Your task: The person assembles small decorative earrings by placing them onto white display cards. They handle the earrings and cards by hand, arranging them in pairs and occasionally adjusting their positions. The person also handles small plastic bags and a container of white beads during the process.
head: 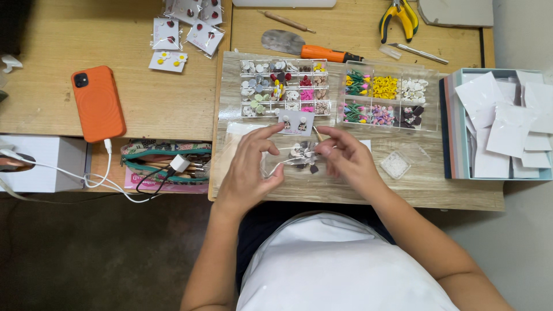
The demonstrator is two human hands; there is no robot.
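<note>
Both hands are pinching a small white earring card (296,122), left hand (249,167) and right hand (345,156) flanking it; the card is lying just beyond the fingertips, below the compartment box (285,86) on the worktop (144,109).

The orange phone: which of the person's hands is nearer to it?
Left. The left hand lies to the right of the orange phone; the right hand is farther right.

Wooden desk (69,34), dark floor (86,253)
</note>
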